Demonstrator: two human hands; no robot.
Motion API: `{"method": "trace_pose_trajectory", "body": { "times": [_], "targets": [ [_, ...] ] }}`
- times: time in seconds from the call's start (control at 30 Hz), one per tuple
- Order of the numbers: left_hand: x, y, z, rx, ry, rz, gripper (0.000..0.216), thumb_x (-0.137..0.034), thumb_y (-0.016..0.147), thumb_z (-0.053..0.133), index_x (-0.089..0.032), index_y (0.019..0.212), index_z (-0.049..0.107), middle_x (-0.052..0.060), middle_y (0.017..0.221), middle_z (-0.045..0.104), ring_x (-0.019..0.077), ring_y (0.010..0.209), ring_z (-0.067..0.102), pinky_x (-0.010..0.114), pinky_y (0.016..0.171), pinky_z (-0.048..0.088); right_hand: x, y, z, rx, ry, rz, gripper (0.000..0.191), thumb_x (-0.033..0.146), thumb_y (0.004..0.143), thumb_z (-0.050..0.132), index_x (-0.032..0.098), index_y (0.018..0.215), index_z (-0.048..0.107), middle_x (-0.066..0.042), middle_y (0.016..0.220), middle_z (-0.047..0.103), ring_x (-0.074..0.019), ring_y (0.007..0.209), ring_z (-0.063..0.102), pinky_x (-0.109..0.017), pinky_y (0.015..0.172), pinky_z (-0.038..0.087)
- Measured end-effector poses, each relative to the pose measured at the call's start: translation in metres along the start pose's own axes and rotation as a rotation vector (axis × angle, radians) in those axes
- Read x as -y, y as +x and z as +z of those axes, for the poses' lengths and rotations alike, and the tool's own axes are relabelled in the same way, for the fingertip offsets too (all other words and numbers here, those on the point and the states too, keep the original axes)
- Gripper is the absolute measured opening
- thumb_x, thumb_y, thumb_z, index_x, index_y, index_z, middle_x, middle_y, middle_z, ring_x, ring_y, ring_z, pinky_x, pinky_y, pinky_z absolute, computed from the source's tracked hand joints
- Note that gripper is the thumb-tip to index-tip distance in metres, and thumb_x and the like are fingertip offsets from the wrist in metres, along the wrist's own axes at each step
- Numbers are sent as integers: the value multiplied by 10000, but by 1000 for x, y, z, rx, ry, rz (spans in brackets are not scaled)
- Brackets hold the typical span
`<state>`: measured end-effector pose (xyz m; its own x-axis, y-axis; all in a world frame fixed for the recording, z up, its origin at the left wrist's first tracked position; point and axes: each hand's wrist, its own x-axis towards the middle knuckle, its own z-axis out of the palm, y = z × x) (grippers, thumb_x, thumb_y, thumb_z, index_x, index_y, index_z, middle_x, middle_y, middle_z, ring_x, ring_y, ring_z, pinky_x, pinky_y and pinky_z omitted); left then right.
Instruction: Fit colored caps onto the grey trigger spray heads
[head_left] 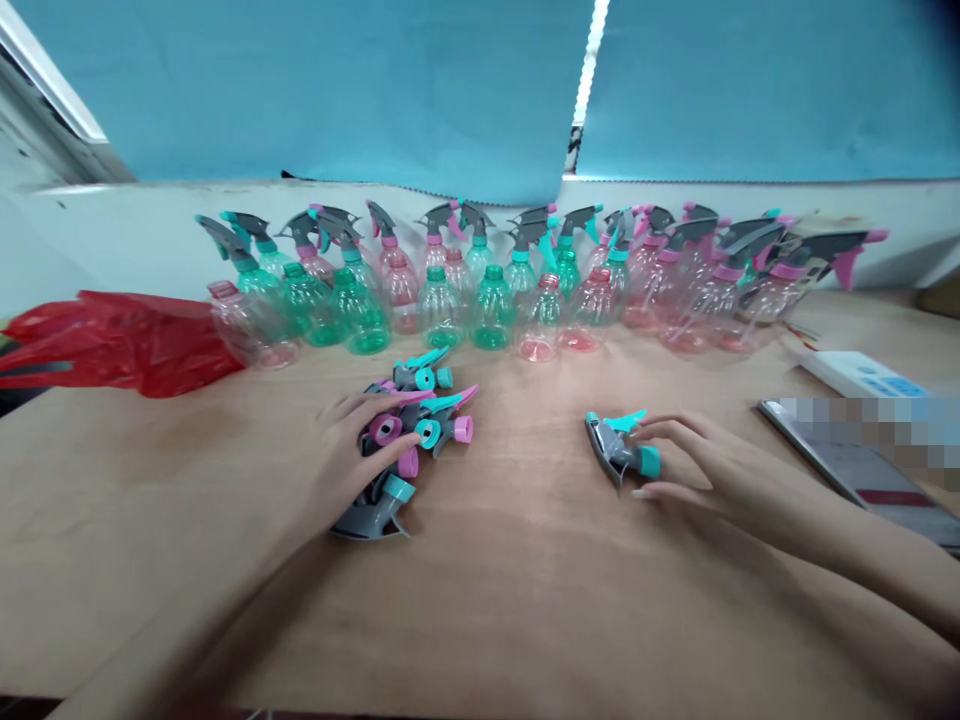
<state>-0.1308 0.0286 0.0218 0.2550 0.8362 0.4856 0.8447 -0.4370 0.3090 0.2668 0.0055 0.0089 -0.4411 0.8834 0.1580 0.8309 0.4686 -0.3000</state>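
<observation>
My left hand [349, 440] lies over a pile of grey trigger spray heads with pink and teal collars, its fingers and thumb apart and touching some of them. One teal-collared spray head [379, 512] rests at the near side of the pile, below the hand. Over on the right, a single grey and teal spray head [619, 447] lies on the table. My right hand [690, 465] is beside it with fingers and thumb apart; the fingertips reach its teal trigger, and the thumb is near its collar. Whether they press on it I cannot tell.
Behind stands a row of clear green and pink bottles, some uncapped like the green bottle [493, 310], others with spray heads fitted. A red plastic bag [142, 340] lies at the left. A phone [840, 460] and a white box [862, 375] are at the right on the wooden table [510, 600].
</observation>
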Motion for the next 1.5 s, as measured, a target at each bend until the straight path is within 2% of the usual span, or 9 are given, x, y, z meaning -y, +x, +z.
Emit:
{"method": "trace_pose_trajectory", "body": {
  "times": [0.27,0.43,0.63,0.8,0.93,1.07,1.2,1.3,1.5],
  "targets": [
    [-21,-2,-8,-78,-95,80,296,-426,853,576,-247,1082,627,64,1064,631,264,1051,567,434,921,438,-2,2,5,1,84,61,399,541,829,531,239,1088,563,-106,1112,582,-242,897,622,-425,801,508],
    [-56,3,-2,21,-148,178,161,-300,884,551,-238,1016,620,53,1050,642,242,1025,585,407,890,462,-3,6,7,-12,129,52,288,447,844,551,232,1033,584,-89,1036,606,-220,862,615,-399,780,497],
    [-121,14,29,346,-202,279,186,-231,877,554,-207,1054,607,56,1008,625,219,943,603,371,825,497,12,1,1,-58,222,58,210,301,823,586,223,1018,578,-54,974,659,-195,838,628,-346,732,497],
    [-162,28,60,367,-354,364,420,-297,778,694,-203,1158,541,76,1097,598,249,1044,548,404,880,466,36,-12,-19,-109,263,98,305,335,775,649,207,1038,562,-19,838,662,-145,649,603,-283,594,484],
    [-184,35,72,381,-359,397,231,-204,782,663,-152,993,585,74,961,631,262,956,560,421,846,450,55,-22,-39,-130,301,138,225,389,784,645,198,853,548,34,667,592,-112,565,557,-232,511,421],
    [-189,33,78,348,-509,334,220,-90,781,587,-178,983,568,36,936,638,214,857,589,353,761,477,58,-22,-49,-140,287,167,306,462,776,640,190,831,512,49,611,546,-110,537,526,-222,469,363],
    [-178,27,82,352,-692,205,246,-172,839,585,-228,1074,538,1,957,647,134,715,612,238,620,490,46,-8,-62,-16,249,71,344,518,815,570,185,889,525,6,716,617,-133,610,559,-246,511,372],
    [-167,25,84,331,-717,104,218,-249,849,612,-222,1058,556,1,946,660,142,767,633,231,644,507,39,9,-80,103,254,-39,259,445,887,496,202,908,583,-2,823,656,-137,723,589,-248,573,393],
    [-149,20,88,240,-717,-4,251,-265,768,715,-215,983,595,-27,803,671,143,694,629,220,597,496,47,46,-95,160,38,-209,110,190,815,566,197,739,645,31,739,629,-105,651,507,-243,551,308]
  ]
}}
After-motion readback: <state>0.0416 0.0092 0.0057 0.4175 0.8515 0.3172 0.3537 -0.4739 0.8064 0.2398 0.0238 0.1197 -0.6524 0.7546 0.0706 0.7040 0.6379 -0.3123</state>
